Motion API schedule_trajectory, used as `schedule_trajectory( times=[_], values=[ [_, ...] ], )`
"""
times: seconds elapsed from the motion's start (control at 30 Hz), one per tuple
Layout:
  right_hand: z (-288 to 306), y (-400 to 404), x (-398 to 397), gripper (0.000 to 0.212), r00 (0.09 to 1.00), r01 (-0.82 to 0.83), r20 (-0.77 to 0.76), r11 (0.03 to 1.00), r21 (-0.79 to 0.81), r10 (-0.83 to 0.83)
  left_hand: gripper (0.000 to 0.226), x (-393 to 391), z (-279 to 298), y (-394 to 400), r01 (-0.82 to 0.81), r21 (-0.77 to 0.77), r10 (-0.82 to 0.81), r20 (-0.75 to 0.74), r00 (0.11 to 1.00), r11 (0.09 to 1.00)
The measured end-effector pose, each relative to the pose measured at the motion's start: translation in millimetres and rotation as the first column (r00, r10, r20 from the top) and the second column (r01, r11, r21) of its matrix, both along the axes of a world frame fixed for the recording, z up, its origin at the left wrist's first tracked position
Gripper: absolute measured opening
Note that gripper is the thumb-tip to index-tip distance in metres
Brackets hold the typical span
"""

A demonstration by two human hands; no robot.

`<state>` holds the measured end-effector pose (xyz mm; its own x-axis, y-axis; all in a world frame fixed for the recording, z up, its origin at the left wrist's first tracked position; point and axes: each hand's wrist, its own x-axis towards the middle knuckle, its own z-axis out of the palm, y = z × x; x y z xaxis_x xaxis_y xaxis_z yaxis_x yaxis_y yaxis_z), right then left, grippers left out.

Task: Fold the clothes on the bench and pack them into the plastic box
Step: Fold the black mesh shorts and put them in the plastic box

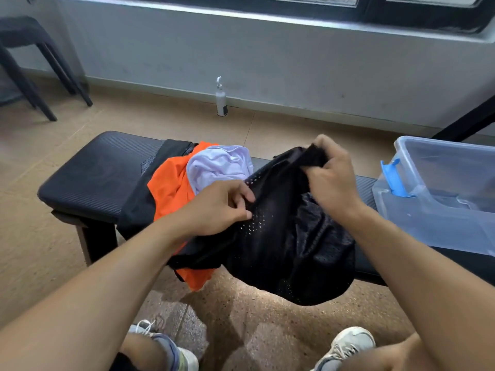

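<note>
- Over the near edge of the bench [88, 167], toward its right half, a black mesh garment [284, 236] is held up, its lower part sagging below the seat toward the floor.
- Right hand [330, 178] grips a bunched upper edge of the garment, fingers curled round the cloth; left hand [219, 207] pinches the mesh lower down on the left, thumb and fingertips closed on it.
- Just left of it, 3 other pieces lie in a loose heap on the seat: an orange garment [168, 188] hanging over the near edge, a pale lilac one [217, 167] crumpled on top, and a black piece [139, 207] draped at the heap's left side.
- At the right end of the bench sits the plastic box [439, 220], clear with a blue latch [393, 178]; no folded clothes show inside, though its walls blur the view.
- Judged from this, the job is near its start: 1 garment is only being straightened, nothing looks folded or packed, and the heap is left to do.
- Farther off stand a white bottle [221, 99] by the wall and a dark stool [29, 49] at far left.
</note>
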<state>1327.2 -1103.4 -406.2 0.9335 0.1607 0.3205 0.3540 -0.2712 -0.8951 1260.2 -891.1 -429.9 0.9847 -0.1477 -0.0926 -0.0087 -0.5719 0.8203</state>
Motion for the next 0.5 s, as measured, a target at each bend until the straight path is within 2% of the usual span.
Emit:
schedule_trajectory(
  times=[0.07,0.17,0.23,0.33,0.4,0.43,0.47,0.5],
  values=[
    [6,-6,5,0.033,0.996,0.092,-0.028,0.992,0.09,-0.09,0.027,1,-11,1,-0.014,0.089,0.014,-0.001,1.0,0.996],
    [7,-15,15,0.017,0.98,0.197,-0.061,0.964,0.178,-0.189,0.062,0,-21,2,-0.043,0.181,0.051,-0.036,0.998,0.982],
    [5,-22,20,0.006,0.974,0.227,-0.076,0.949,0.219,-0.215,0.073,0,-27,0,-0.083,0.246,0.09,-0.015,0.996,0.966],
    [3,-31,26,0.012,0.963,0.267,-0.085,0.94,0.21,-0.255,0.06,0,-27,-6,-0.177,0.2,0.168,0.06,0.984,0.964],
    [2,-32,26,0.006,0.96,0.28,-0.067,0.942,0.183,-0.273,0.048,-4,-21,-15,-0.2,0.27,0.182,0.093,0.979,0.942],
    [3,-32,25,0.015,0.955,0.295,-0.062,0.939,0.175,-0.289,0.047,-7,-20,-23,-0.191,0.398,0.156,0.12,0.981,0.897],
    [4,-32,24,0.023,0.954,0.299,-0.048,0.939,0.169,-0.295,0.048,-11,-22,-32,-0.18,0.559,0.101,0.169,0.98,0.809],
    [4,-32,22,0.027,0.954,0.301,-0.03,0.94,0.161,-0.3,0.051,-15,-28,-42,-0.16,0.711,0.026,0.196,0.98,0.685]
  ],
)
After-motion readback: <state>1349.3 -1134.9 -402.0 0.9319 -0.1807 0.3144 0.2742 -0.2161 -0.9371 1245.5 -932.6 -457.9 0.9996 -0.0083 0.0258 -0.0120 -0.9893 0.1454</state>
